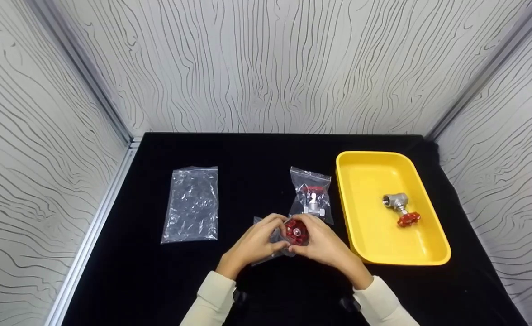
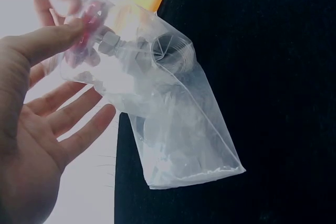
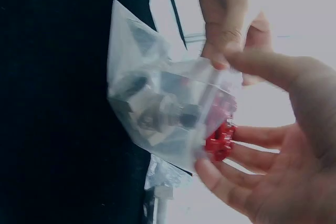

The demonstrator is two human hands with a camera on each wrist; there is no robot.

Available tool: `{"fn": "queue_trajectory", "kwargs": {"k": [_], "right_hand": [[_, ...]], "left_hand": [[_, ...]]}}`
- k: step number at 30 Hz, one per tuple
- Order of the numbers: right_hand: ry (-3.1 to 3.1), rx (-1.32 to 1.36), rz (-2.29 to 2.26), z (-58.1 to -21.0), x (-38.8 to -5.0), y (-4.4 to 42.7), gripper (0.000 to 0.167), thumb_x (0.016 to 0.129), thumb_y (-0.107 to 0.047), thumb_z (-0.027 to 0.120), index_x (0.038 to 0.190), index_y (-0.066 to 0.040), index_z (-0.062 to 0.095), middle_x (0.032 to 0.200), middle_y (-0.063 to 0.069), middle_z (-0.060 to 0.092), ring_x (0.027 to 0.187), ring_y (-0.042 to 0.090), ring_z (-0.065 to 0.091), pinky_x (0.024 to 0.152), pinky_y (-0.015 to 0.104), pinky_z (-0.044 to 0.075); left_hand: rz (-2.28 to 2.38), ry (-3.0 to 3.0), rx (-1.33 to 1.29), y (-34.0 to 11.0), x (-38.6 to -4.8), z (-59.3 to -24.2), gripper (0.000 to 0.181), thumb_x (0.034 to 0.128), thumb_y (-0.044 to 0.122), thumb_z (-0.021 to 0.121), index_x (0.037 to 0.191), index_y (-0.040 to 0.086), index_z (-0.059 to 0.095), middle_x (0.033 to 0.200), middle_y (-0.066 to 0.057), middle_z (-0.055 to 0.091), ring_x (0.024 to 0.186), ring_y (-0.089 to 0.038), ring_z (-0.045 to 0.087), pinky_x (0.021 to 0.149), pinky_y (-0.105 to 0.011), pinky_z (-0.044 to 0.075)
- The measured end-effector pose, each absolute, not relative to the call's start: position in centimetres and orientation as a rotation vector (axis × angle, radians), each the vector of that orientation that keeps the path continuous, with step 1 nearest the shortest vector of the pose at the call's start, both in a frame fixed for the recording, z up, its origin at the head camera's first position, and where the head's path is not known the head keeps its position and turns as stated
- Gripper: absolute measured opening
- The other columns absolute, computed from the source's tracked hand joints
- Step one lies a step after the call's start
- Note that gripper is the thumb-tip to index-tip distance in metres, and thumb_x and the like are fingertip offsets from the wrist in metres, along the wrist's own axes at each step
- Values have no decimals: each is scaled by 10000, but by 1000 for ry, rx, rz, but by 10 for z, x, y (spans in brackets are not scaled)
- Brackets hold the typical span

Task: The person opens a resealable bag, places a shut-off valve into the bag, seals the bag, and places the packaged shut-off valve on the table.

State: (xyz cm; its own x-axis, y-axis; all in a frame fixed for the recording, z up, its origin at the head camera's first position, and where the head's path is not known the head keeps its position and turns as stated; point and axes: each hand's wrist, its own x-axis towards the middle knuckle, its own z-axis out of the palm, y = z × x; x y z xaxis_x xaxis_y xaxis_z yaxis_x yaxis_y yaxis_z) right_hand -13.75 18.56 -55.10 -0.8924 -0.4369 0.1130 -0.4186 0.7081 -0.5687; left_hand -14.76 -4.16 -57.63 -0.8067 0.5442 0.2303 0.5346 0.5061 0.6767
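A clear zip bag [image 2: 184, 145] hangs between my hands, holding a metal valve [image 3: 163, 113] with a red handwheel [image 1: 296, 232]. The handwheel lies at the bag's mouth, and part of it shows uncovered in the right wrist view. My left hand [image 1: 258, 243] pinches the bag's mouth beside the wheel between thumb and fingertips, its other fingers spread out. From the opposite side, my right hand [image 1: 324, 242] grips the mouth near the wheel with curled fingers. Both thumbs come close together at the near side of the wheel.
A flat, unfilled clear bag [image 1: 190, 203] lies on the black cloth at left. Beyond my right hand is another bagged valve [image 1: 313, 199]. A yellow tray [image 1: 365, 244] at right holds a loose valve [image 1: 401, 206] with a red wheel. Patterned panels [image 1: 257, 68] enclose the table.
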Motion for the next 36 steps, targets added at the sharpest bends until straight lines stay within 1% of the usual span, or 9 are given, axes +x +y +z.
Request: {"fn": "queue_trajectory", "kwargs": {"k": [3,9,13,17,23,27,30,33,36], "right_hand": [[2931,-744,-944,-555,-135,182,684,765,-222,956,1331,-71,603,1249,79,689,1143,270,654,962,480,596],[3017,-825,-933,-560,-133,179,660,749,-146,947,1315,-61,617,1240,100,688,1131,280,645,957,464,592],[3051,-863,-962,-563,-132,178,657,726,-101,944,1303,-61,634,1229,98,694,1119,263,644,957,453,591],[3067,-922,-998,-567,-132,177,663,716,-89,952,1304,-58,647,1244,92,704,1115,253,646,968,452,583],[3089,-959,-1009,-570,-131,177,666,716,-118,951,1314,-64,664,1272,88,717,1116,277,662,970,502,563],[3086,-951,-1015,-571,-128,178,653,735,-122,939,1327,-57,672,1330,105,713,1160,310,667,980,542,555],[3082,-965,-1023,-572,-127,178,645,743,-117,931,1329,-37,674,1357,129,704,1196,331,660,1002,553,549],[3073,-987,-1042,-573,-127,179,661,746,-111,930,1351,-30,676,1379,146,688,1226,336,648,1030,536,552],[3045,-979,-1095,-575,-128,181,692,753,-85,926,1394,-42,669,1420,148,655,1270,331,627,1054,519,553]], "left_hand": [[1208,2708,974,-43,-148,-576,223,920,202,831,1006,147,632,1384,8,657,1176,-146,678,1000,-308,590],[1188,2690,971,-45,-151,-575,186,935,234,762,1050,152,641,1401,-2,652,1205,-174,683,1034,-334,587],[1218,2670,940,-47,-155,-574,242,944,197,684,1179,163,639,1313,-2,692,1171,-189,695,1030,-361,589],[1264,2673,884,-47,-160,-575,305,954,127,634,1254,174,611,1220,5,722,1090,-162,696,974,-363,601],[1266,2755,916,-39,-171,-577,294,1027,19,570,1304,106,614,1280,-49,711,1184,-176,694,1036,-357,589],[1206,2756,1020,-36,-177,-577,443,1022,-40,567,1430,125,615,1404,-53,669,1298,-203,660,1111,-358,552],[1163,2713,1103,-35,-180,-578,497,1015,-59,568,1470,135,616,1452,-62,653,1345,-226,637,1155,-368,522],[1163,2677,1113,-34,-183,-579,476,1018,-66,561,1444,130,644,1414,-66,670,1326,-222,646,1158,-360,518],[1168,2675,1076,-35,-185,-579,490,994,-88,560,1424,126,657,1354,-50,679,1252,-198,664,1116,-345,544]]}}
